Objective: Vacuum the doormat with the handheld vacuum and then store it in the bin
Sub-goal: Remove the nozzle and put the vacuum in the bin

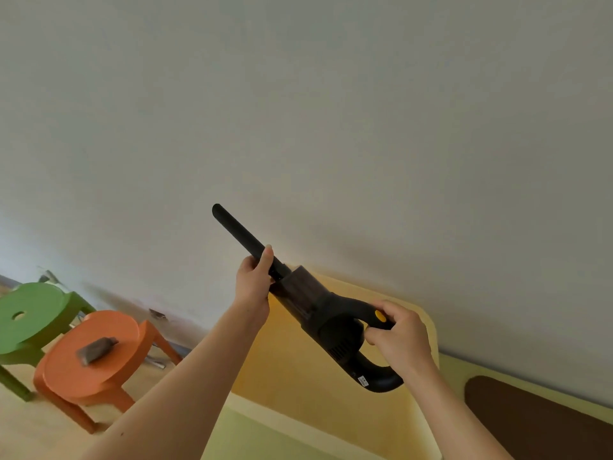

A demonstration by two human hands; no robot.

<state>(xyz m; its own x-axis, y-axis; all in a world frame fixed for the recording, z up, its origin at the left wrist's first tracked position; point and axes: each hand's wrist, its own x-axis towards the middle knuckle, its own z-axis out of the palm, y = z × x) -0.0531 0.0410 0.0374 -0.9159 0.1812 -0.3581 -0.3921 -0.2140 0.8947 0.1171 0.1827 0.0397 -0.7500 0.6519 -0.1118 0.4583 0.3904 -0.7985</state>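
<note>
I hold a black handheld vacuum [318, 313] in the air in front of a pale wall, its long nozzle pointing up and to the left. My left hand [253, 283] grips the nozzle where it joins the body. My right hand [398, 336] grips the loop handle beside the yellow switch. Below the vacuum stands a yellow bin [428, 330], open at the top, against the wall. A dark brown doormat [537, 423] lies on a pale green surface at the lower right.
An orange stool [109, 366] with a small dark grey object [96, 349] on its seat stands at the lower left. A green stool [33, 313] stands behind it. The floor there is light wood.
</note>
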